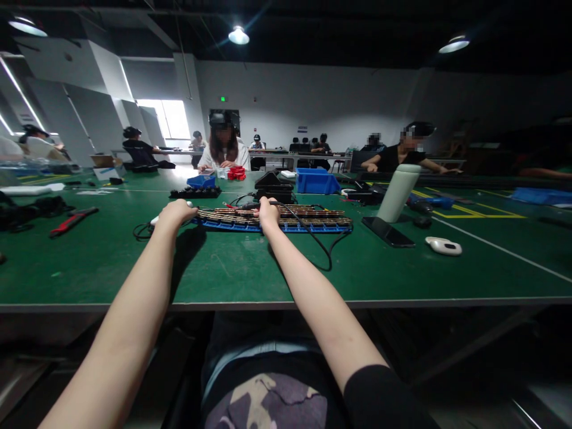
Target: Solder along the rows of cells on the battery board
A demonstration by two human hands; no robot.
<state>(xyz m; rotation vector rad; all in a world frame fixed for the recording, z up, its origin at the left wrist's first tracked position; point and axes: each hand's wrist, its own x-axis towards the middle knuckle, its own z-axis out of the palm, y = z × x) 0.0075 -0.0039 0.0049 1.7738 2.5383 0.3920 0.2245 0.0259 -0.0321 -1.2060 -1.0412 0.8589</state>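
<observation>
A long blue rack (pixel 290 226) of brown strip-like parts lies across the middle of the green table (pixel 223 268). My left hand (pixel 177 213) is closed at the rack's left end, over a small white object with a thin black cord looping away. My right hand (pixel 268 213) is closed on a dark pen-like tool whose black cable (pixel 319 241) curves toward me and back to the right. Both arms reach straight out from my seat.
A white bottle (pixel 397 193) stands right of the rack beside a dark phone (pixel 388 231) and a white mouse-shaped device (pixel 444 245). Blue bins (pixel 318 180), a black box (pixel 273 186) and red pliers (pixel 71 221) lie around. Several people sit at tables behind.
</observation>
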